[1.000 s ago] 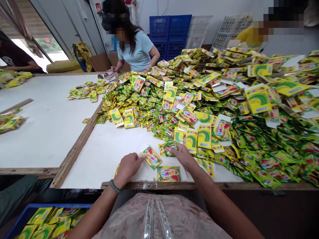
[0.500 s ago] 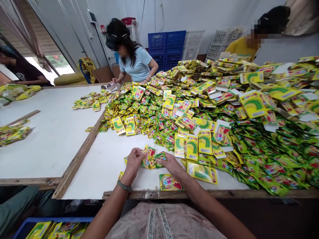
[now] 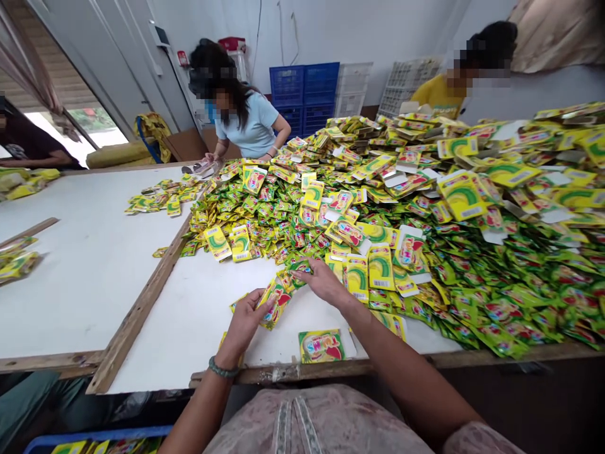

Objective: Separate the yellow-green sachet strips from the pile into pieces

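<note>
My left hand (image 3: 242, 325) is closed around a small yellow printed box (image 3: 275, 305), tilted with its upper end toward the sachets. My right hand (image 3: 328, 283) pinches a green sachet (image 3: 299, 270) just beyond that end. Between them shows a bit of yellow wrapper; whether it is partly inside the box I cannot tell. Another yellow packet lies partly hidden behind my left hand. A yellow box (image 3: 322, 346) lies flat near the table's front edge, below my right forearm.
A large heap of green sachets (image 3: 477, 271) and yellow boxes (image 3: 462, 194) covers the table's right side. A wooden strip (image 3: 142, 302) divides the white tabletop on the left. Co-workers sit at the far side. A blue crate (image 3: 99, 434) with boxes stands below, left.
The box in my left hand has come lower and tilted. My right hand has moved up and away toward the heap with the green sachet. The view has shifted slightly right.
</note>
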### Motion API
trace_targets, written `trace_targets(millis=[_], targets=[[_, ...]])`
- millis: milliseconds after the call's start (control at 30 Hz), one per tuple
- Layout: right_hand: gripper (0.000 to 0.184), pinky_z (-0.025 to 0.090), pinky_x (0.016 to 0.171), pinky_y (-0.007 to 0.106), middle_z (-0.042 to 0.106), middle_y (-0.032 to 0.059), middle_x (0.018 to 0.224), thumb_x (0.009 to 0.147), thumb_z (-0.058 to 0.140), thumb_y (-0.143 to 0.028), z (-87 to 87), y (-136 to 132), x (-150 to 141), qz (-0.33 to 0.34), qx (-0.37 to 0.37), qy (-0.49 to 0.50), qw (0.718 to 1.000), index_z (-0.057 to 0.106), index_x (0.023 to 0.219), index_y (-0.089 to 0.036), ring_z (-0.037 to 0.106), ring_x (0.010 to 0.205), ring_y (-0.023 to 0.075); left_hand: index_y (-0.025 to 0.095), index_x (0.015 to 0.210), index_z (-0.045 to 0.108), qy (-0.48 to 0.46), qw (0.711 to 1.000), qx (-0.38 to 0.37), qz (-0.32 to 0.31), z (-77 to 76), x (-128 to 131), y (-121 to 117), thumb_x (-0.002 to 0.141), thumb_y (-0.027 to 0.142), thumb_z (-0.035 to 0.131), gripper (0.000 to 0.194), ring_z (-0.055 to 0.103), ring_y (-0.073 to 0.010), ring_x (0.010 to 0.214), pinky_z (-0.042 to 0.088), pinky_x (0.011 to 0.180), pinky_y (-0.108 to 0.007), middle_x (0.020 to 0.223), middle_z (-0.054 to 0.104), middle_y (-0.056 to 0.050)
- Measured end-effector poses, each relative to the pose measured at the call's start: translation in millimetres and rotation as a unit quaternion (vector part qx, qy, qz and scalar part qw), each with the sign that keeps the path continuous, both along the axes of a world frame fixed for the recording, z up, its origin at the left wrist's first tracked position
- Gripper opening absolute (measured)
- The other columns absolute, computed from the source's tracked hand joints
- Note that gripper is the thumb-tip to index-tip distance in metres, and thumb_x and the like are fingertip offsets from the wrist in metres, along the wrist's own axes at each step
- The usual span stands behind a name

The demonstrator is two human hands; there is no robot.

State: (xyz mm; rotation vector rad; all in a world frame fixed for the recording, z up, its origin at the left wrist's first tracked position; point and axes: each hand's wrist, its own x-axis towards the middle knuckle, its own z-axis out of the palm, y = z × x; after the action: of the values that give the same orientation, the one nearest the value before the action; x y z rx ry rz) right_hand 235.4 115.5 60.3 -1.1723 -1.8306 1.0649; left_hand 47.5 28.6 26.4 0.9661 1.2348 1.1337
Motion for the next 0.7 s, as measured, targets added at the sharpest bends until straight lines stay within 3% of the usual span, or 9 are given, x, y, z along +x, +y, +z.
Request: trace_targets(millis=[167,367,567,700], targets=[[0.017,0.042,0.066,0.025,0.067,0.0007,0.077,0.078,0.061,-0.025,8.9,3,3,0.090,0.051,-0.122,0.987,0.067,0.094,-0.020,0.060,0.073,0.0164,0.015,0.093,0.066,0.013,0.999,0.000,-0.032,1.4,-5,-5,0.071,0.040,0.068,0.033,0.057,-0.0137,0.067,0.044,0.060,-0.022,0.085,0.067,-0.005],[0.014,0.041,0.073,0.026,0.067,0.0043,0.090,0.079,0.062,-0.019,23.1,-5,-5,0.078,0.156,-0.146,0.974,0.066,0.092,-0.019,0.060,0.083,0.0170,0.016,0.095,0.065,0.013,0.998,-0.002,-0.054,7.2,-2,-4,0.072,0.038,0.068,0.032,0.058,-0.0142,0.069,0.045,0.062,-0.023,0.087,0.068,-0.005],[0.011,0.041,0.069,0.026,0.066,0.0018,0.085,0.077,0.064,-0.025,16.2,-6,-5,0.122,0.064,-0.107,0.985,0.068,0.085,-0.019,0.059,0.077,0.0157,0.016,0.097,0.066,-0.009,0.999,0.013,-0.045,9.0,0,-7,0.072,0.036,0.068,0.032,0.059,-0.0154,0.072,0.046,0.065,-0.023,0.088,0.068,-0.006],[0.012,0.039,0.062,0.024,0.065,-0.0001,0.075,0.071,0.068,-0.027,0.6,-3,-9,0.078,0.013,-0.077,0.994,0.068,0.077,-0.017,0.057,0.071,0.0148,0.016,0.097,0.067,0.000,0.999,0.020,-0.038,6.6,1,-7,0.070,0.036,0.070,0.033,0.060,-0.0161,0.073,0.046,0.066,-0.023,0.091,0.069,-0.007]])
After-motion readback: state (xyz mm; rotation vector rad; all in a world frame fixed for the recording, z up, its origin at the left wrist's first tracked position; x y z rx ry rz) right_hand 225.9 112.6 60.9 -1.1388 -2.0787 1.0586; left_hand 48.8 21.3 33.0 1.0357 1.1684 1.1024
